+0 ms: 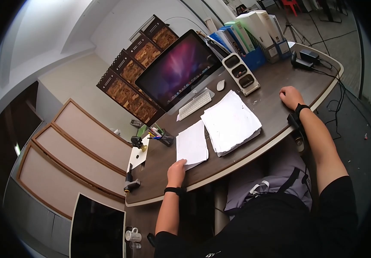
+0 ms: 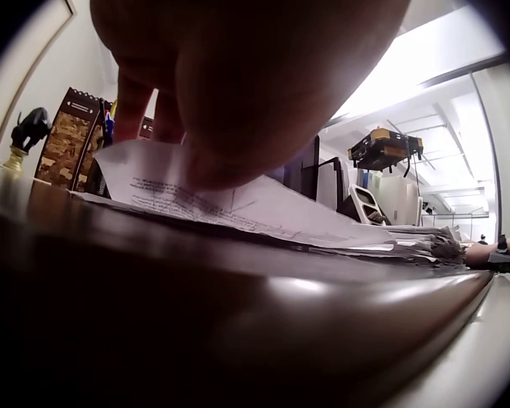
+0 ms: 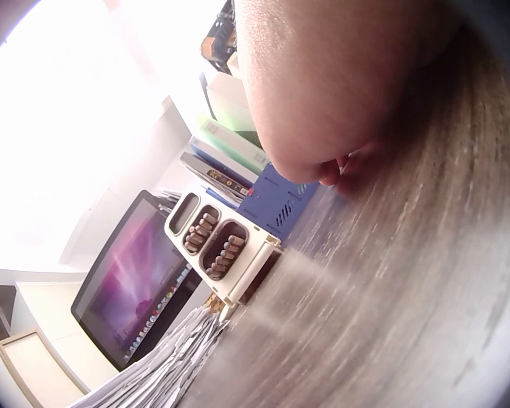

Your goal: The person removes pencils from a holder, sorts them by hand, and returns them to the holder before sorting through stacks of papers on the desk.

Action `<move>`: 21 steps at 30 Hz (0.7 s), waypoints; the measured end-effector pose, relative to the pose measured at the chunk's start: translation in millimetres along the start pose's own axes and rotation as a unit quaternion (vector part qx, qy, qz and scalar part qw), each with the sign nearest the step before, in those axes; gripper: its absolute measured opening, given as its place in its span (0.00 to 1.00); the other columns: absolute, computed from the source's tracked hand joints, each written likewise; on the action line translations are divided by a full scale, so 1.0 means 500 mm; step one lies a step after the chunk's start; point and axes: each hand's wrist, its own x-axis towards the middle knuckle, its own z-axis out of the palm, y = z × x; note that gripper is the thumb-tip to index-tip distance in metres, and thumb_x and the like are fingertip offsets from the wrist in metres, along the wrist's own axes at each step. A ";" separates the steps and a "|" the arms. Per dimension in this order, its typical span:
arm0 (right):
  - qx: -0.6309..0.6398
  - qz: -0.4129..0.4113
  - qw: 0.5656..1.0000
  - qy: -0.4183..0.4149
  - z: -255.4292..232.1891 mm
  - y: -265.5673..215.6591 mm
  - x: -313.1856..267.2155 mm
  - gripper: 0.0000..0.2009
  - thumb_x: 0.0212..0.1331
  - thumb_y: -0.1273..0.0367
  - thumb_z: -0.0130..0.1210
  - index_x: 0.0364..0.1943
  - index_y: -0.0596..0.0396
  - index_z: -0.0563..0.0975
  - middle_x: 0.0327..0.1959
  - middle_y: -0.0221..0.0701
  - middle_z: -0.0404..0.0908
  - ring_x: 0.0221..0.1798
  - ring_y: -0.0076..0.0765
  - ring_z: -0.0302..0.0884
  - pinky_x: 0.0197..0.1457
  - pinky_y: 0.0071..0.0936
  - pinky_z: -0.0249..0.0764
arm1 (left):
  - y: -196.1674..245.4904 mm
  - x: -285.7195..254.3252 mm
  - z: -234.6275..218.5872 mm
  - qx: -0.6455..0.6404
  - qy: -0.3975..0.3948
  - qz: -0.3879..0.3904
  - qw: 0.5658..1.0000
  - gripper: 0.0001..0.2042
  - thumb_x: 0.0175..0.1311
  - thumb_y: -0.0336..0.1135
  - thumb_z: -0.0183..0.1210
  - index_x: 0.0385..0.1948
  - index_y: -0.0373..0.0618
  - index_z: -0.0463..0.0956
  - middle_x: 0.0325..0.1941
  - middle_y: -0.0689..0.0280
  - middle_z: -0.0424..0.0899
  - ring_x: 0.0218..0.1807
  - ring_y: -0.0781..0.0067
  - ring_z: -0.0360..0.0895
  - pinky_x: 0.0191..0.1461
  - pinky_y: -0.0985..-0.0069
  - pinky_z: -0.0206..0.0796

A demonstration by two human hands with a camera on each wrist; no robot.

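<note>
My left hand (image 1: 176, 173) is at the near edge of the smaller stack of white paper (image 1: 191, 144). In the left wrist view, thumb and fingers pinch a sheet of paper (image 2: 157, 183); its near edge curves up, showing printed text on the thumb's side. A thicker, uneven paper stack (image 1: 230, 122) lies just to the right of the smaller one. My right hand (image 1: 291, 97) rests on the desk at the right with its fingers loosely curled, holding nothing. In the right wrist view its fingertips are mostly hidden behind the palm.
Behind the stacks stand a monitor (image 1: 179, 71), a keyboard (image 1: 196, 105) and a mouse (image 1: 221, 85). A white holder with three openings (image 1: 251, 88) stands before the binders (image 1: 254, 32). A pen cup (image 1: 166, 138) is at the left, power adapters (image 1: 302, 62) at the far right.
</note>
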 end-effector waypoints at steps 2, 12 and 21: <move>0.001 -0.002 1.000 -0.001 -0.001 -0.001 0.000 0.11 0.62 0.65 0.56 0.38 0.56 0.87 0.43 0.43 0.88 0.52 0.52 0.83 0.60 0.46 0.77 | 0.007 -0.001 0.001 -0.023 -0.025 -0.010 0.999 0.13 0.62 0.25 0.56 0.47 0.43 0.85 0.53 0.54 0.88 0.55 0.50 0.84 0.59 0.58 0.76; 0.004 -0.003 1.000 -0.001 0.001 0.002 0.000 0.11 0.62 0.65 0.56 0.38 0.56 0.87 0.44 0.43 0.88 0.53 0.52 0.82 0.60 0.46 0.77 | 0.011 0.005 -0.025 -0.058 -0.126 -0.032 0.990 0.20 0.57 0.29 0.60 0.54 0.40 0.82 0.57 0.49 0.84 0.60 0.45 0.80 0.65 0.58 0.72; -0.010 -0.003 1.000 -0.008 -0.007 -0.010 -0.001 0.11 0.61 0.66 0.56 0.37 0.55 0.87 0.42 0.43 0.88 0.52 0.52 0.83 0.59 0.47 0.77 | 0.325 0.114 -0.020 -0.149 -0.022 0.187 0.971 0.24 0.63 0.34 0.64 0.61 0.38 0.77 0.65 0.48 0.79 0.69 0.45 0.74 0.74 0.59 0.65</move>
